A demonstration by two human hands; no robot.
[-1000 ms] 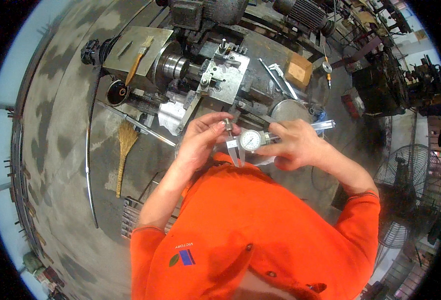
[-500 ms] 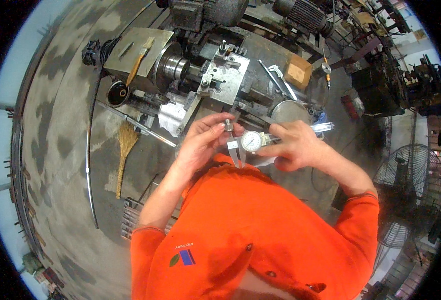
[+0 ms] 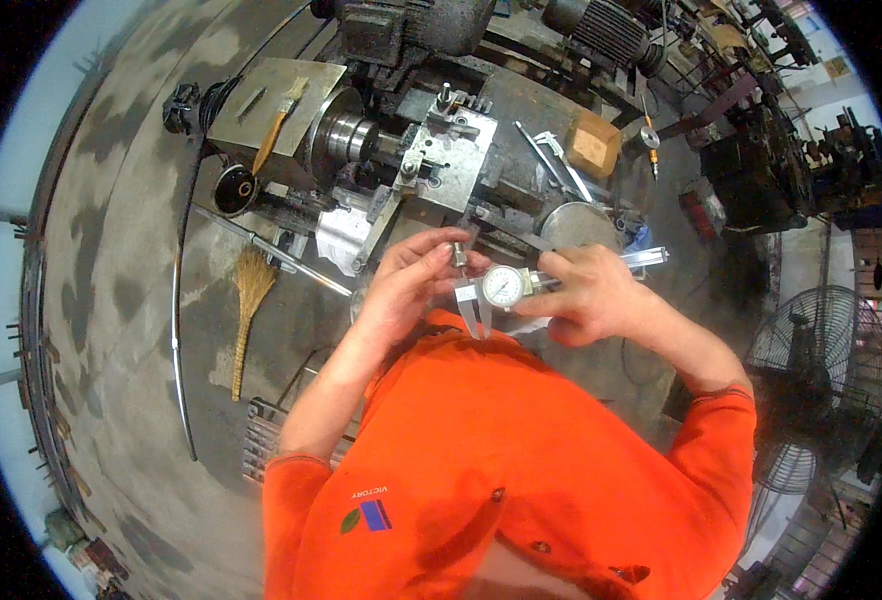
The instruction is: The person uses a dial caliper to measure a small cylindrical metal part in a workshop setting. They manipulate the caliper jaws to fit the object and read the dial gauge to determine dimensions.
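Observation:
My left hand (image 3: 406, 281) pinches a small shiny metal fitting (image 3: 458, 256) between thumb and fingers. In my right hand (image 3: 591, 292) is a dial caliper (image 3: 504, 287), its round white dial facing up and its beam running out to the right past my fingers. The caliper's upper end meets the fitting, though my left fingers partly hide the contact. Its long lower jaws point toward my orange shirt and stand slightly apart. Beyond my hands is a lathe with its chuck (image 3: 346, 137) and a metal tool post plate (image 3: 451, 155).
A brush (image 3: 279, 125) lies on the lathe's headstock cover. Another caliper (image 3: 566, 167) and a small brown box (image 3: 594, 143) rest on the right side of the machine. A straw broom (image 3: 251, 300) is on the floor at left; a black fan (image 3: 811, 350) stands at right.
Both hands stay almost in place. The fitting has tilted slightly and sits a little lower, while the caliper has shifted only a touch.

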